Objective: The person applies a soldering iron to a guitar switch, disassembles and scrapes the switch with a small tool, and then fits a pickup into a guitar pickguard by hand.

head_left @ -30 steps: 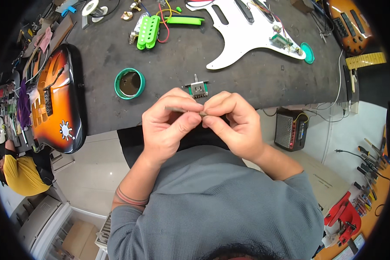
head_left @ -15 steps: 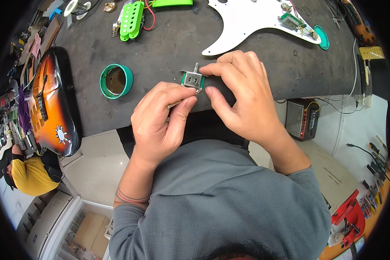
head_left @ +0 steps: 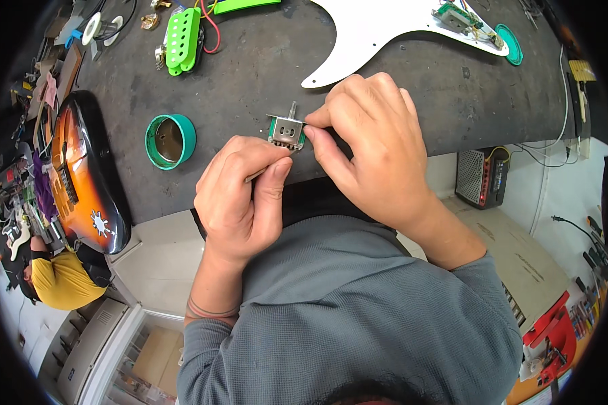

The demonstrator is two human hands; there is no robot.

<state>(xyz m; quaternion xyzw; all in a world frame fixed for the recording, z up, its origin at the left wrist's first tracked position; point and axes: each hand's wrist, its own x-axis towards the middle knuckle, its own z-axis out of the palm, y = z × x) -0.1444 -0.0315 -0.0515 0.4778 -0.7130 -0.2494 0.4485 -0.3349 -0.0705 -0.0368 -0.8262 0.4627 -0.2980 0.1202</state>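
A guitar pickup selector switch (head_left: 288, 129), with a metal frame, green board edges and an upright lever, is at the near part of the dark workbench. My right hand (head_left: 375, 138) pinches the right end of its mounting plate between thumb and forefinger. My left hand (head_left: 243, 192) is closed just below and left of the switch. Between its thumb and fingers is a slim stick-like thing (head_left: 255, 175), mostly hidden. The left fingertips are close to the row of terminals along the switch's near edge; whether they touch is unclear.
A green-rimmed round tin (head_left: 190, 140) with brown contents stands left of my hands. Beyond lie a green guitar pickup (head_left: 182, 42), a white pickguard (head_left: 358, 40) with wired electronics, and a solder spool (head_left: 101, 28). A sunburst guitar body (head_left: 81, 172) lies at left; a person in yellow (head_left: 67, 280) is beyond.
My right thumb has closed in against the switch's plate, where it stood apart before. The left fingers have drawn slightly down from the switch, baring its terminals. The whole view has shifted a little.
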